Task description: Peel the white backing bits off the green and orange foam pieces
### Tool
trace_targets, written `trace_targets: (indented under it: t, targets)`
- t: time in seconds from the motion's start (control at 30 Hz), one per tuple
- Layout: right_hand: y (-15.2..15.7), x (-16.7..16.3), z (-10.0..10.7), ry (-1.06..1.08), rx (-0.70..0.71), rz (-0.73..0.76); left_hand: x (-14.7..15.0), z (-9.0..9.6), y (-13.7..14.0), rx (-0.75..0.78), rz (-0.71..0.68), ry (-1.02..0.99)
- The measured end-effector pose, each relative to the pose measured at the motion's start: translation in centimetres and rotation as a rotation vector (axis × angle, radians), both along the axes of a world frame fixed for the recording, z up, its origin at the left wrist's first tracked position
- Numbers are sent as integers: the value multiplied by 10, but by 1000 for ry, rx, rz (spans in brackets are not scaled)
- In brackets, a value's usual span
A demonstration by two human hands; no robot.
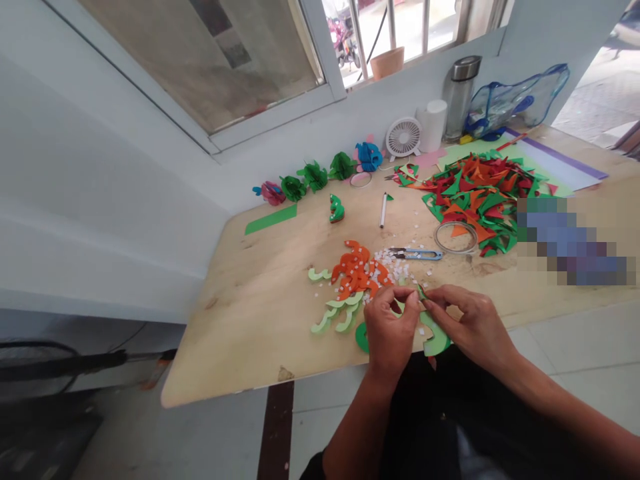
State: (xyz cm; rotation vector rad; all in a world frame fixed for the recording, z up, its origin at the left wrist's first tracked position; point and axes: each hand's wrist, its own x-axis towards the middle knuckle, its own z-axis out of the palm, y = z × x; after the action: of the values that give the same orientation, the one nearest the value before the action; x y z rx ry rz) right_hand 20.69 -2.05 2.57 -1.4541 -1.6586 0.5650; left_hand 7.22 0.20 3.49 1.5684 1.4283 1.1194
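Near the table's front edge, my left hand (394,328) and my right hand (467,319) meet fingertip to fingertip. Between them is a small folded green paper piece (421,292), pinched by both hands. Below the fingers hangs a light green curved paper strip (438,337); whether it joins the pinched piece I cannot tell. Just left of my hands lie wavy orange paper pieces (354,270) dotted with small white squares (397,265). Light green wavy strips (345,313) rest beside them. My left hand partly covers a dark green round piece (361,337).
Blue-handled thread snips (417,254), a tape roll (456,237) and a white pen (383,211) lie beyond my hands. A heap of paper scraps (483,193) is at right. Folded paper figures (315,176), a small fan (403,137) and a bottle (461,100) line the wall.
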Motion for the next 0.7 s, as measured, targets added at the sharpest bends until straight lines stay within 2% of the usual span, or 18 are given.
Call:
trace_targets:
  t: [0.07,0.27,0.37,0.5,0.7]
  targets:
    - [0,0,0,-2,-12,-7,-1,-2,-1,36,-11,17]
    - [2,-1,-2,-47,1,-17,-7,-9,-4,430,-89,327]
    - [4,-4,-4,-97,42,-25,-8,-11,-4,543,-79,465]
    - [5,-6,-6,-182,108,-24,-8,-11,-3,582,-50,598]
    - [6,-9,-7,-343,224,-13,-8,-6,-3,551,-47,755]
